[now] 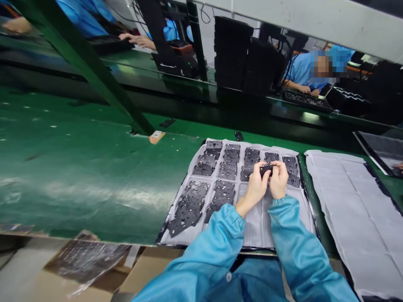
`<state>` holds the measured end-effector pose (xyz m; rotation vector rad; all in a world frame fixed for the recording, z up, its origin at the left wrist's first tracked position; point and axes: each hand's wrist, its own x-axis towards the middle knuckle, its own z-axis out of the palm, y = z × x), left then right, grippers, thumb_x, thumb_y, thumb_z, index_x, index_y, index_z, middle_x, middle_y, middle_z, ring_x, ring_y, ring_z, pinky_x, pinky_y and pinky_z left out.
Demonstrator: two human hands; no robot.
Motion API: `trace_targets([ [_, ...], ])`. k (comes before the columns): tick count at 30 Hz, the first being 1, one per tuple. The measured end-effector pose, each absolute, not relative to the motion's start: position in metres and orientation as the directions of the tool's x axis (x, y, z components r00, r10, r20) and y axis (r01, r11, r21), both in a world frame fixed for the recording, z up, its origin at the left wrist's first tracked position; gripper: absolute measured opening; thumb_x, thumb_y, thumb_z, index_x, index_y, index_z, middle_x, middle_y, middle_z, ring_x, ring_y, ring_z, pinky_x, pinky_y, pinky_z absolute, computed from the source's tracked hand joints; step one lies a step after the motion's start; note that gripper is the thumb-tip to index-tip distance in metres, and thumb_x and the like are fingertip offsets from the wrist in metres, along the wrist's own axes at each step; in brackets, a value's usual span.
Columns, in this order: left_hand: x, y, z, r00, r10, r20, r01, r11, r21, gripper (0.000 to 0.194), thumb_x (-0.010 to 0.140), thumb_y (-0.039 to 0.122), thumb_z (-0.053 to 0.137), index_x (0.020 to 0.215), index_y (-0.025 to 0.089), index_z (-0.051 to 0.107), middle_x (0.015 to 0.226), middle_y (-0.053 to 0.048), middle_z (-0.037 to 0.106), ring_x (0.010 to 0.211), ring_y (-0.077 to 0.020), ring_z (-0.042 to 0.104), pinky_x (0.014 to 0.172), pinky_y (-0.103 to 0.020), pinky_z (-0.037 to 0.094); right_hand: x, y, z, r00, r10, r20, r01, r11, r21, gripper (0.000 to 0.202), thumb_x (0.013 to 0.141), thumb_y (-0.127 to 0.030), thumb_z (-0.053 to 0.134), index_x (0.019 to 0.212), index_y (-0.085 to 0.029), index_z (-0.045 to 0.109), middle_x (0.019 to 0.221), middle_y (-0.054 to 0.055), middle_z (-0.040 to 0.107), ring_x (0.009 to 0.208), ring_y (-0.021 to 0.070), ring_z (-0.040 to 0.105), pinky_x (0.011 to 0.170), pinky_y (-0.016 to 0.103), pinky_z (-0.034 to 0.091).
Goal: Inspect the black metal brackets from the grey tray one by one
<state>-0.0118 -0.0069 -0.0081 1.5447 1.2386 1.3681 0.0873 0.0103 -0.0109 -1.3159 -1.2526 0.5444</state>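
Both of my hands meet over the right part of a white-lined tray [185, 240]. Between them they grip a small dark plate [266, 169], with my left hand [258, 181] on one end and my right hand [278, 179] on the other. The fingers of each are pinched on it. Rows of overlapping flat black plates with cut-outs [228, 170] fill the tray's back compartments. Two front compartments at the left hold more plates [189, 205], one pile fanned toward the near edge. My wrists and sleeves cover some of the front compartments.
A second white-lined tray [349, 201] lies to the right. Two loose dark pieces [239, 136] rest behind my tray. A green post [94, 79] slants down to the bench [78, 167]. Across the bench, co-workers in blue [302, 71] sit. Cardboard boxes and plastic wrap [91, 256] are below, left.
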Motion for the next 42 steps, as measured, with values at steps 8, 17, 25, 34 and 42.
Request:
trace_targets([
  [8,-0.011,-0.006,-0.007,-0.062,0.954,0.294,0.173,-0.28,0.944,0.029,0.091,0.027,0.049,0.117,0.017,0.047,0.116,-0.011,0.061,0.102,-0.0197,0.061,0.088,-0.031,0.048,0.086,0.012,-0.014,0.321,0.862,0.392,0.36,0.272,-0.892,0.018,0.086,-0.022,0.04,0.092,-0.018,0.056,0.09,0.004,0.061,0.087,0.0171,0.058,0.082,0.03,0.045],
  [17,-0.012,-0.002,-0.019,-0.088,0.958,0.275,0.303,-0.237,0.923,0.039,0.086,0.04,0.053,0.119,0.019,0.051,0.11,-0.009,0.061,0.095,-0.023,0.06,0.083,-0.034,0.047,0.08,0.005,-0.003,0.351,0.856,0.38,0.407,0.226,-0.885,0.023,0.083,-0.013,0.037,0.09,-0.019,0.059,0.082,0.001,0.062,0.078,0.0145,0.06,0.075,0.025,0.047],
  [25,-0.016,-0.002,-0.018,-0.087,0.978,0.188,0.385,-0.141,0.912,0.054,0.078,0.056,0.053,0.118,0.02,0.052,0.086,-0.003,0.057,0.063,-0.0192,0.054,0.063,-0.033,0.045,0.078,-0.001,0.0,0.356,0.847,0.395,0.487,0.192,-0.852,0.029,0.079,-0.004,0.04,0.092,-0.019,0.062,0.086,0.001,0.068,0.083,0.0149,0.065,0.078,0.024,0.049],
  [34,-0.018,-0.004,-0.01,-0.084,0.989,0.126,0.457,-0.074,0.886,0.056,0.079,0.057,0.05,0.122,0.021,0.051,0.069,0.002,0.048,0.052,-0.0172,0.05,0.055,-0.031,0.042,0.078,-0.005,0.005,0.327,0.865,0.381,0.519,0.173,-0.837,0.035,0.078,-0.001,0.04,0.099,-0.02,0.061,0.092,0.002,0.067,0.087,0.0159,0.064,0.082,0.026,0.049],
  [42,-0.02,-0.002,-0.006,-0.177,0.972,0.152,0.227,-0.11,0.968,0.055,0.081,0.05,0.054,0.123,0.016,0.047,0.064,0.004,0.049,0.05,-0.0151,0.051,0.05,-0.027,0.042,0.091,-0.002,0.001,0.297,0.822,0.487,0.509,0.295,-0.809,0.029,0.073,-0.007,0.045,0.093,-0.019,0.06,0.087,0.002,0.063,0.081,0.016,0.06,0.077,0.027,0.048],
])
